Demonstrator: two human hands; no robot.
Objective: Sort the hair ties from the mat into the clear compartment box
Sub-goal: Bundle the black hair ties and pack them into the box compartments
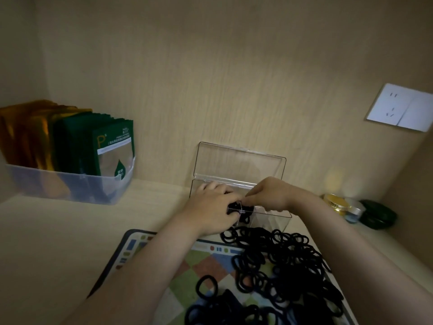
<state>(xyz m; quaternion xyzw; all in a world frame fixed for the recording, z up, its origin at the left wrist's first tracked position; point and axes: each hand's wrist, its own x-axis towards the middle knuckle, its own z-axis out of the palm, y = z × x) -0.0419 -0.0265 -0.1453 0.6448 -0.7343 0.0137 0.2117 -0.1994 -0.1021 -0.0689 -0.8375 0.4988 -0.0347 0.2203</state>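
A clear compartment box stands open against the back wall, its lid tilted up. A large pile of black hair ties covers the right half of a checkered mat. Both hands are over the box's front left compartment. My left hand has its fingers curled around a bunch of black hair ties at the box's rim. My right hand pinches the same bunch from the right. Several ties lie inside that compartment, partly hidden by my fingers.
A translucent bin of green and gold sachets stands at the back left. Small jars, one gold-lidded and one dark green, sit at the right by the side wall. A white wall socket is on the back panel.
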